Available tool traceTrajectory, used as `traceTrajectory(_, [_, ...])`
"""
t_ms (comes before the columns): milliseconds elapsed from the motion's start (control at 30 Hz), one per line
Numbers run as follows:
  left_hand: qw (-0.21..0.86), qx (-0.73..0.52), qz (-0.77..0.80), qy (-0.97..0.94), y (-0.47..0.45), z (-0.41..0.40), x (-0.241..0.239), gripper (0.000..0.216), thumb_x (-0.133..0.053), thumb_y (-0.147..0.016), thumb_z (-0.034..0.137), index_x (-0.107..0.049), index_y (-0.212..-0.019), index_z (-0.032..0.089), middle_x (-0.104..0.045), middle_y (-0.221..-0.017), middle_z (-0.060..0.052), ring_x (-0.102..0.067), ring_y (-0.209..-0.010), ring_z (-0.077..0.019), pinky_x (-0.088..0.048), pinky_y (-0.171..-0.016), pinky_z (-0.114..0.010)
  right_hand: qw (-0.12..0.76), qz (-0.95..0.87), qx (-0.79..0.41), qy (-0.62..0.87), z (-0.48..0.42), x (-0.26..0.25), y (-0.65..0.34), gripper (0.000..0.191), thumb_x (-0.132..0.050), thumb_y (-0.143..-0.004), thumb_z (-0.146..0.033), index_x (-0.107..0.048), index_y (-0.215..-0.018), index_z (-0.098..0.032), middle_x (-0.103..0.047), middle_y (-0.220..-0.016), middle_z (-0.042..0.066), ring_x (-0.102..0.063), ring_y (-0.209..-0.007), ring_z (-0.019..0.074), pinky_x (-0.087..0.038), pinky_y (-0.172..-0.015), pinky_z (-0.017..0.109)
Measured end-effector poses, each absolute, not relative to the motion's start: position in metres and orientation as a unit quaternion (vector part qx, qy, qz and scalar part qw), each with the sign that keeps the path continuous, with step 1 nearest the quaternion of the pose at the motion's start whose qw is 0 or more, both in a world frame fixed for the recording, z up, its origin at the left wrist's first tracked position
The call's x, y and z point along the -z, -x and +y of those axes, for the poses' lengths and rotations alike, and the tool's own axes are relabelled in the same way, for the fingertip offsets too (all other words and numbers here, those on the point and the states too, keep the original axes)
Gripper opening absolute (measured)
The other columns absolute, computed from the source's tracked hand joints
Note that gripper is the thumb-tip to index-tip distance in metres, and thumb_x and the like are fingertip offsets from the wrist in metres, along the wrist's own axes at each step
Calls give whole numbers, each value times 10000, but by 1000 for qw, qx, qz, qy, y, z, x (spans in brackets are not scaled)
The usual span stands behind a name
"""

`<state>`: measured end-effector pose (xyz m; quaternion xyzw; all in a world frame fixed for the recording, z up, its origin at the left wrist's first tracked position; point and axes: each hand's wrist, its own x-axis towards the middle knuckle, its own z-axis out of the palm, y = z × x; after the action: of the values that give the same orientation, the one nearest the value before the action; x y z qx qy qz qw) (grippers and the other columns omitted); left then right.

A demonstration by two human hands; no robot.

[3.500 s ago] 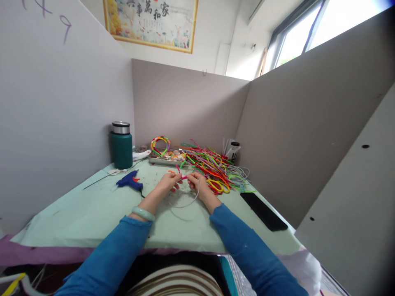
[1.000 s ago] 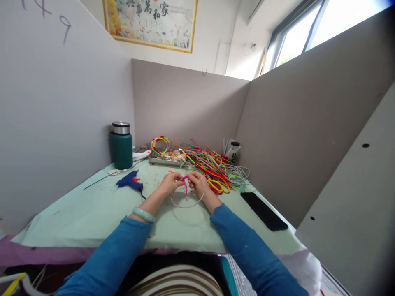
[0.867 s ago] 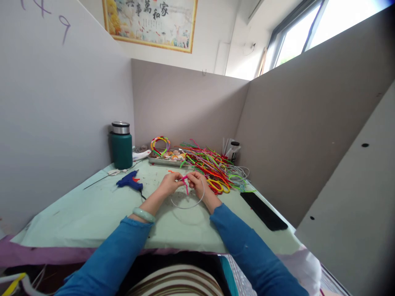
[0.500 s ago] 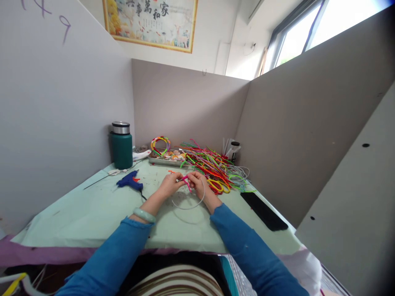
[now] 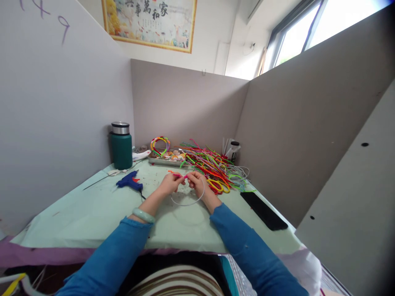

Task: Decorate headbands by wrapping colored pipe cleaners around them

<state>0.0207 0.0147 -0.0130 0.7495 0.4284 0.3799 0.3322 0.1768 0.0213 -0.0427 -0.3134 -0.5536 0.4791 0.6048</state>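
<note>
Hoop [image 5: 187, 205] of thin grey tube or wire, held at the centre of the frame just above the pale green surface [image 5: 101, 224], with a bright pink strip [image 5: 185, 176] at its far side between the hands. It looks light and springy, neither fragile nor limp; the strip seems soft and bendable, easily squashed, with little chance of slipping. The hoop is best pinched close beside the strip, the strip itself near its loose end, by fingertips alone.

That is roughly how both hands stand: the left hand [image 5: 169, 184] has its grip clamped on the pink strip, while the right hand [image 5: 197, 183] pinches the hoop beside it; the exact contact under the right fingers is hidden.

Right of centre lies a heap of fuzzy coloured strips [image 5: 210, 162], with yellow handle loops [image 5: 228, 187] at its near edge. Behind the hands, a metal tray [image 5: 166, 163] carries a multicoloured ring [image 5: 152, 144]. Left of centre rests a blue glue gun [image 5: 129, 181]; beyond it stands a green flask [image 5: 121, 152].
</note>
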Motion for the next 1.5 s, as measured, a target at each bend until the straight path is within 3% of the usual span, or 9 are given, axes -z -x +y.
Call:
traceTrajectory(100, [415,-384,423,-708,-19,13,10,351,-559,-743,443,-641,-700,105,-499,-414,26,-377,-353,-66,-274,-405,-209,600,-555,-483,314,22,43,-176,275,-671,-675,-417,-553,-718,-173,-505,-565,-43,-389,-433,60,-265,-428,213])
traceTrajectory(267, [551,-398,394,-619,-18,11,9,330,-659,-665,409,-627,-705,84,-673,-703,-67,-369,-364,-38,-254,-374,-215,602,-551,-497,295,23,45,-177,269,-677,-677,-405,-551,-710,-170,-500,-557,-45,-385,-426,56,-267,-428,209])
traceTrajectory(567, [683,-360,354,-527,-15,15,8,203,-638,-706,295,-629,-757,98,-661,-665,-65,-351,-348,-26,-285,-362,-181,599,-541,-519,280,21,42,-177,278,-696,-653,-406,-546,-714,-179,-497,-551,-50,-390,-423,57,-298,-440,212])
traceTrajectory(800, [602,-406,422,-543,-19,16,12,312,-544,-783,409,-598,-827,105,-682,-740,-76,-425,-358,-53,-294,-349,-194,598,-529,-507,325,23,45,-178,279,-685,-656,-411,-563,-726,-170,-539,-610,-34,-389,-428,50,-275,-421,209])
traceTrajectory(1033, [470,-432,490,-594,-20,20,16,358,-548,-757,444,-606,-828,98,-669,-919,-125,-563,-540,-100,-396,-431,-206,606,-501,-488,379,25,46,-177,291,-689,-628,-421,-563,-720,-175,-488,-530,-55,-411,-432,70,-281,-412,208])
traceTrajectory(1367, [529,-421,509,-533,-19,14,9,240,-611,-712,358,-565,-719,122,-585,-582,-5,-380,-348,-53,-283,-363,-215,588,-562,-471,342,23,46,-177,301,-669,-658,-445,-589,-756,-172,-483,-489,-54,-416,-442,76,-287,-438,210])
traceTrajectory(1500, [414,-421,552,-589,-18,14,12,250,-600,-722,371,-545,-636,143,-529,-471,12,-381,-324,-65,-265,-360,-212,590,-566,-463,343,23,46,-177,297,-665,-658,-448,-601,-743,-170,-488,-489,-47,-413,-438,76,-276,-430,210])
